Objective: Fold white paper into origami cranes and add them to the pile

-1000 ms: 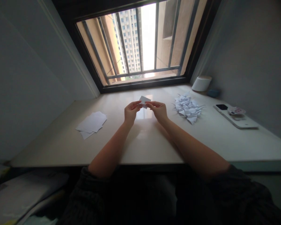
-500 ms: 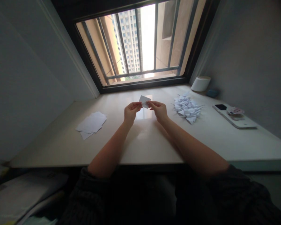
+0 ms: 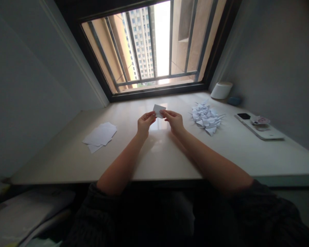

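Note:
A small white folded paper piece (image 3: 159,110) is held up above the pale desk (image 3: 159,154) in front of the window. My left hand (image 3: 145,122) pinches its lower left edge with fingers closed. My right hand (image 3: 173,120) pinches its lower right edge, fingers closed too. Both hands sit close together over the middle of the desk, forearms stretched out from the near edge.
A loose stack of flat white paper sheets (image 3: 101,136) lies on the left of the desk. A heap of folded white paper shapes (image 3: 206,117) lies on the right. Further right are a white phone (image 3: 259,127), a white cylinder (image 3: 221,90) and a small blue object (image 3: 234,100).
The hands and paper stay almost where they were; the paper has been turned slightly between the fingers.

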The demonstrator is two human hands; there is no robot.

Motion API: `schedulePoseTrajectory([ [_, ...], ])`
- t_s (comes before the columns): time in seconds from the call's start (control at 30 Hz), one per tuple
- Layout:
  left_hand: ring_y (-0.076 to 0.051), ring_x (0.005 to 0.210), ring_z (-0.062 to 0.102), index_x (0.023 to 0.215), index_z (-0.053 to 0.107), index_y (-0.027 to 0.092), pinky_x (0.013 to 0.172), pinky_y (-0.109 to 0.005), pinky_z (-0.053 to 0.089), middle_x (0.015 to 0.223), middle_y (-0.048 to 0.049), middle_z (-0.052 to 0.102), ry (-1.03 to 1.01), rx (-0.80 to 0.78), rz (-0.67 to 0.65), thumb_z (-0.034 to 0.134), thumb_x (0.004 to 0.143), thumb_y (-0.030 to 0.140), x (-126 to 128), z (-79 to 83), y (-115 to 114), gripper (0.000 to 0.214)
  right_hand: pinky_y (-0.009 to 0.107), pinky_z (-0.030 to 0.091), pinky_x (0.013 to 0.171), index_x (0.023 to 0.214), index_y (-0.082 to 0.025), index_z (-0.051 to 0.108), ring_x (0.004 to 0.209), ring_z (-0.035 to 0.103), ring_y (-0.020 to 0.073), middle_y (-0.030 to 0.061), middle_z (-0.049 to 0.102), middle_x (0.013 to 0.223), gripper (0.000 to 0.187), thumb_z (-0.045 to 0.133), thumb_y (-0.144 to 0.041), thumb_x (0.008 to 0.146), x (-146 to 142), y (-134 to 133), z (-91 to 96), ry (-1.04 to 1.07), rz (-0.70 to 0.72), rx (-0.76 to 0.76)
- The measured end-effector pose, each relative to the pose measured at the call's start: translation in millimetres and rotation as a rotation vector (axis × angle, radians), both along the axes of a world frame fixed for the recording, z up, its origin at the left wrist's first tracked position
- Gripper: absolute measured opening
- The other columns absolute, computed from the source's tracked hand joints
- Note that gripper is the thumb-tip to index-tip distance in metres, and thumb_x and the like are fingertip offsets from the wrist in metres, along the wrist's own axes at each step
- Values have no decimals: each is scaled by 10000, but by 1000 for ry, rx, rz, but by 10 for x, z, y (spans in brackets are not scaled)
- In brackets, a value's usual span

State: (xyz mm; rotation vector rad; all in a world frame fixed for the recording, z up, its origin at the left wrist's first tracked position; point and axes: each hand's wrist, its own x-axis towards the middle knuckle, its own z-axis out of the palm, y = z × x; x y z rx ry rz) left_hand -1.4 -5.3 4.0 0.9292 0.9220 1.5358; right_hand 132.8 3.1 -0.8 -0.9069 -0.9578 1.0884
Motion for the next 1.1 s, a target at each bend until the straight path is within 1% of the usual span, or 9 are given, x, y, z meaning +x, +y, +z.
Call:
schedulePoseTrajectory([
  [0.13, -137, 752, 665, 921, 704, 186, 779, -279, 477, 794, -32, 716, -3, -5, -9, 844, 556, 318, -9, 27, -13, 413, 273, 443, 605, 762, -194, 765, 662, 591, 139, 37, 714, 716, 336, 790, -459, 557, 10, -22, 29, -44, -4, 22],
  [0.27, -133, 766, 667, 1023, 692, 201, 794, -273, 473, 815, -26, 719, -55, -29, -23, 842, 565, 274, -1, 49, -25, 488, 280, 440, 613, 766, -200, 766, 657, 590, 138, 29, 707, 700, 315, 786, -446, 569, 14, -17, 22, -46, 4, 36],
  [0.43, -125, 783, 664, 994, 713, 192, 842, -273, 465, 817, -20, 717, -129, -85, -45, 816, 601, 246, 8, 43, -16, 410, 273, 436, 615, 755, -195, 762, 644, 583, 126, 23, 701, 693, 296, 784, -429, 577, 7, 6, -8, -12, 4, 18],
  [0.53, -130, 802, 662, 985, 717, 185, 865, -281, 462, 825, -23, 716, -152, -102, -52, 806, 610, 232, 11, 39, -15, 387, 266, 439, 615, 762, -195, 761, 653, 584, 126, 25, 701, 706, 317, 787, -443, 566, 0, 15, -24, 9, 18, 3],
  [0.73, -158, 889, 669, 1005, 709, 204, 899, -289, 466, 905, -32, 722, -132, -123, -71, 748, 662, 204, -17, 46, -9, 345, 267, 439, 612, 784, -196, 759, 686, 601, 140, 31, 703, 733, 359, 780, -473, 557, 5, 40, -54, 9, 7, -6],
  [0.83, -190, 992, 660, 1057, 691, 214, 913, -300, 467, 1052, -64, 709, -107, -101, -71, 705, 723, 251, -63, 58, -4, 335, 272, 444, 623, 807, -192, 755, 718, 614, 151, 35, 703, 748, 371, 755, -490, 586, 25, 48, -51, -25, -30, -9],
  [0.93, -215, 1008, 660, 1117, 667, 210, 893, -319, 476, 1129, -95, 687, -55, -57, -41, 680, 776, 372, -86, 78, -19, 378, 277, 449, 628, 830, -187, 752, 732, 621, 160, 40, 701, 748, 396, 740, -509, 599, 41, 49, -41, -61, -59, -12],
  [1.0, -221, 970, 673, 1140, 660, 208, 853, -314, 484, 1086, -101, 699, 16, -28, -13, 694, 765, 430, -73, 86, -38, 437, 279, 447, 627, 832, -184, 753, 730, 622, 162, 41, 702, 744, 403, 740, -513, 600, 45, 42, -33, -76, -57, -8],
  [1.1, -219, 900, 690, 1146, 662, 214, 795, -300, 489, 950, -84, 725, 122, 17, -4, 756, 696, 447, -27, 80, -63, 515, 281, 443, 629, 822, -186, 756, 719, 620, 159, 41, 706, 737, 388, 745, -504, 600, 42, 15, -9, -86, -39, -1],
])
